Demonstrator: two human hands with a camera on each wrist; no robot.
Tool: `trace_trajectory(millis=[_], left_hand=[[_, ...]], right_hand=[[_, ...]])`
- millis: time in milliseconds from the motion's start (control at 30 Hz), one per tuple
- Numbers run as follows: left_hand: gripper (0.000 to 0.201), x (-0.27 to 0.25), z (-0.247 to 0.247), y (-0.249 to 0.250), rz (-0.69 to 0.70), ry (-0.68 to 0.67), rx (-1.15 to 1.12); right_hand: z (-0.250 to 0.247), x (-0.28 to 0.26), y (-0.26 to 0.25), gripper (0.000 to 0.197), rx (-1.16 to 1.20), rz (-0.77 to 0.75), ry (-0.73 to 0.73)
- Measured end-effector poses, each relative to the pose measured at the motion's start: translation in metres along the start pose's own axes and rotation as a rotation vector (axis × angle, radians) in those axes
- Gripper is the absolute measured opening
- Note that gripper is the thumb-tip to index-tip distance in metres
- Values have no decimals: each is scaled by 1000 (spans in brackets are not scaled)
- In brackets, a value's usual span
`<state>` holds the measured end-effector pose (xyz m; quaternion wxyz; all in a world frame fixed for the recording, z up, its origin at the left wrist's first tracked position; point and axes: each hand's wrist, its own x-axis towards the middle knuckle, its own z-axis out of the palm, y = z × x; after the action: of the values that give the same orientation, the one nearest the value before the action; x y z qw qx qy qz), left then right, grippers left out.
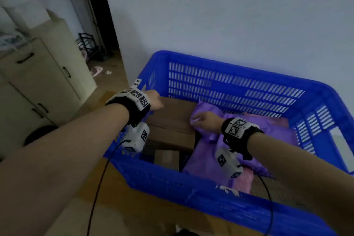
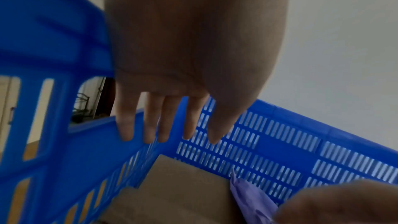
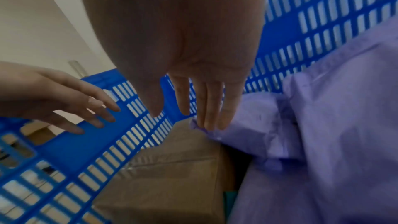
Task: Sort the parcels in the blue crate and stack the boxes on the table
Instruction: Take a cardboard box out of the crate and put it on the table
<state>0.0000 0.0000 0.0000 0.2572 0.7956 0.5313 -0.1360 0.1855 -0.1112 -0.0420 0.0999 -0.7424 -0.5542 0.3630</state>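
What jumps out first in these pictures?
A bright blue crate fills the right of the head view, against the wall. Inside it, brown boxes lie on the left and purple bags on the right. Both hands reach in with straight fingers: the left hand over the boxes, the right hand touching a purple bag.

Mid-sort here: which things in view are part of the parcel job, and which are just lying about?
Job: blue crate; cardboard boxes on its left side; purple mailer bags on its right; pink bag at the near wall; left hand; right hand.

Lying about: cream cabinet; black rack; pink item on floor.
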Motion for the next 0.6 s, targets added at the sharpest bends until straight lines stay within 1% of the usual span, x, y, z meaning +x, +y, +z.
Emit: trace_trajectory(millis=[33,133,167,267,333,433,533,567,600], left_hand=[[23,1,2,1,-2,-9,-24],[39,2,5,5,-87,-65,-16],[44,1,7,6,-112,-90,-17],[61,4,14,3,-235,-194,-78],[65,1,18,3,-314,-237,-188],[70,1,25,4,-407,-253,-319],[76,4,30,5,-473,-264,-407],[76,4,30,7,-484,-257,-429],[74,5,31,9,-488,-246,-444]], right_hand=[[3,3,3,38,63,17,-42],[13,5,11,35,193,86,-192],[16,8,13,34,188,91,-210],[19,15,21,29,147,88,-203],[18,22,27,23,175,157,-245],[16,26,38,17,187,245,-318],[17,26,50,20,230,269,-374],[18,27,54,25,279,280,-391],[18,28,58,36,333,279,-401]])
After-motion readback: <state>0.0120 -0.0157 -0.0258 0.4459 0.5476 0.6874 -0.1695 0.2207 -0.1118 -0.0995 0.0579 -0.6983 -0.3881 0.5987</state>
